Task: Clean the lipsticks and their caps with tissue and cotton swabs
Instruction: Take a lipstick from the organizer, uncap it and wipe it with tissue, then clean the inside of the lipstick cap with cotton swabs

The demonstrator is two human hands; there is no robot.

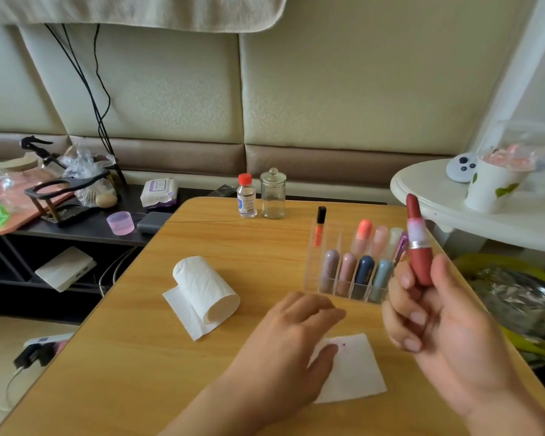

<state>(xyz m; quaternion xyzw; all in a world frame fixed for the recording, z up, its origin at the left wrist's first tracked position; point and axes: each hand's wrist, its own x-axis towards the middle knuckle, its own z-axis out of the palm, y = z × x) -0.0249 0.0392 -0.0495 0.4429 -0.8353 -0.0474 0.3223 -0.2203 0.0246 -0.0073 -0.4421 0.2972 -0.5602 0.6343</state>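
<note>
The right hand's (pixel 434 313) fingers (pixel 444 272) are clamped round the base of the dark red, uncapped lipstick (pixel 417 243), whose long axis stands almost upright above the right side of the wooden worktop (pixel 132 357). Lower and to its left, the left hand (pixel 293 335) rests with loosely curled fingers on the white square tissue sheet (pixel 356 372), holding nothing I can see. This nearer left hand looks best placed to lift the tissue up to the stick.
</note>
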